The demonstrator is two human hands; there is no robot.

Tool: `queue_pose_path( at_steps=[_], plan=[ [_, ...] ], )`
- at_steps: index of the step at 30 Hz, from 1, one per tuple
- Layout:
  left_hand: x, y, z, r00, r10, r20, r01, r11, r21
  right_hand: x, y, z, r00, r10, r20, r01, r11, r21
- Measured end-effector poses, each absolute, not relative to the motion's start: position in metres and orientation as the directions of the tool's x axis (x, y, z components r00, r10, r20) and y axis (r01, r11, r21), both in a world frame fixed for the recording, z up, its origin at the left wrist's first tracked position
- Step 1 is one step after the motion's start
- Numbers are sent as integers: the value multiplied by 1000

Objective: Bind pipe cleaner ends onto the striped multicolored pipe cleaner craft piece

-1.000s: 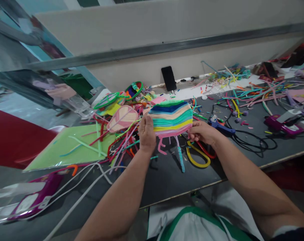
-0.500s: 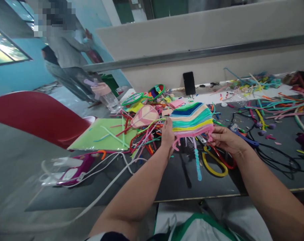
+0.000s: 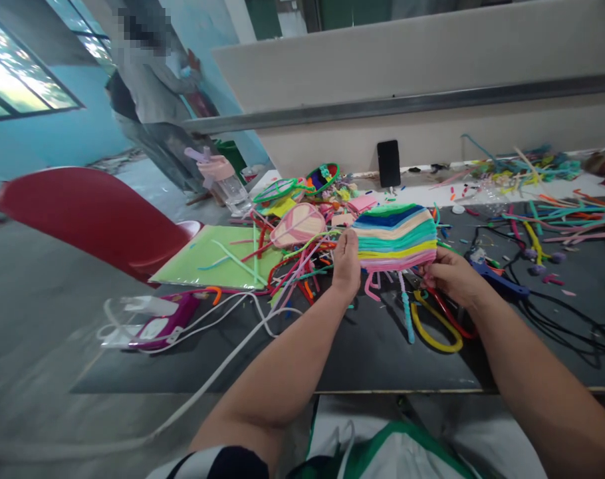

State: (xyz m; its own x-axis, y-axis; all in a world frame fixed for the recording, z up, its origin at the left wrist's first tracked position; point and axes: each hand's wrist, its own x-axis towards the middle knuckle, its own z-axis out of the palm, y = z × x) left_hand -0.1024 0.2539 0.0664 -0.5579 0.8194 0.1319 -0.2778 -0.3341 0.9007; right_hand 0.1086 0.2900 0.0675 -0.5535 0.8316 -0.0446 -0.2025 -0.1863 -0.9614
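Note:
Both my hands hold up a striped panel of pipe cleaners (image 3: 396, 236) in blue, cream, teal, yellow and pink bands, just above the dark table (image 3: 362, 352). My left hand (image 3: 346, 266) grips its left edge with closed fingers. My right hand (image 3: 449, 276) pinches its lower right corner. Loose pink and teal pipe-cleaner ends (image 3: 406, 313) hang from the panel's bottom edge.
A heap of pipe cleaners (image 3: 292, 259) and a green sheet (image 3: 217, 266) lie left of the panel. A yellow loop (image 3: 432, 329), a blue glue gun (image 3: 496, 279) and black cables (image 3: 562, 313) lie to the right. A purple glue gun (image 3: 157, 326), a phone (image 3: 388, 163), a red chair (image 3: 88, 213) and a standing person (image 3: 147, 86) are around.
The camera has swung to the left, bringing the red chair and the standing person into view. My hands keep the same hold on the striped panel.

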Motion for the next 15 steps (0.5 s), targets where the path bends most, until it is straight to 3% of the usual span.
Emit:
queue_pose_path(
  at_steps=[4,11,15],
  plan=[
    [-104,256,59,-552,806,215,-178,-366,914,106,289,67,-554,833,-11,-218,-157,-963],
    [-102,250,61,-551,723,416,82,-449,890,113,294,70,-539,812,-222,-173,-365,-915],
    [-104,251,64,-568,729,381,37,-440,897,115,293,75,-600,777,-191,-254,-412,-875]
  ],
)
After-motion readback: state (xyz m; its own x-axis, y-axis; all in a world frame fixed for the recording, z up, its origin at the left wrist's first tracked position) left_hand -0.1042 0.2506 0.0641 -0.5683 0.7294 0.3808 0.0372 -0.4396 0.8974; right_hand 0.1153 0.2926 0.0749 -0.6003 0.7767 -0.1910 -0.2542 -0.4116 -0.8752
